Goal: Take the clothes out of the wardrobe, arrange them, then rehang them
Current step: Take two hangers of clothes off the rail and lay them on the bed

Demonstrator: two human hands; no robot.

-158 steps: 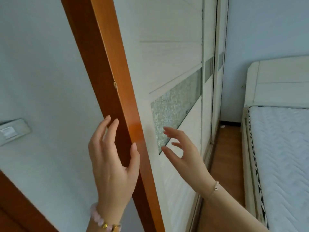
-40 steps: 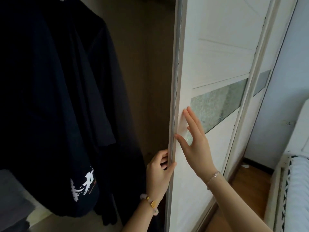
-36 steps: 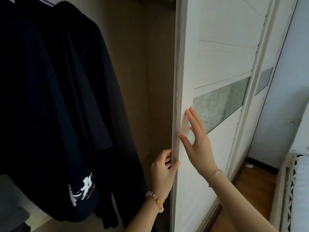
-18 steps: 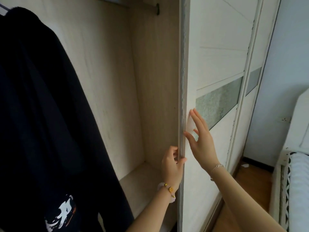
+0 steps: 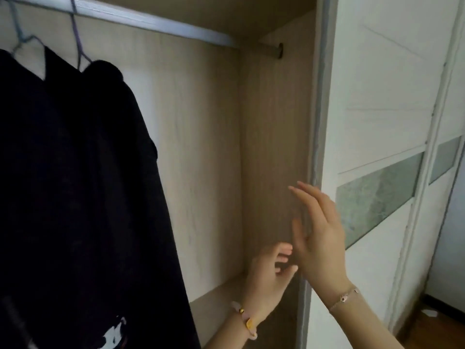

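The wardrobe stands open, its white sliding door (image 5: 377, 109) pushed to the right. Dark clothes (image 5: 75, 197) hang at the left on thin wire hangers (image 5: 78, 46) from a metal rail (image 5: 151, 23); one garment has a white print near its hem. My left hand (image 5: 269, 278) is open with fingers spread, low inside the wardrobe near the door's edge. Just right of it and higher, my right hand (image 5: 319, 235) is open too, fingers apart, off the door. Neither hand holds anything.
The wardrobe's pale wooden back panel (image 5: 201, 159) and a low shelf (image 5: 219, 298) show to the right of the clothes. Wooden floor (image 5: 442, 333) and a blue wall lie past the doors at the far right.
Both hands have let go of the sliding door's edge and moved left into the opening. The view has tilted up, so the rail and hangers show.
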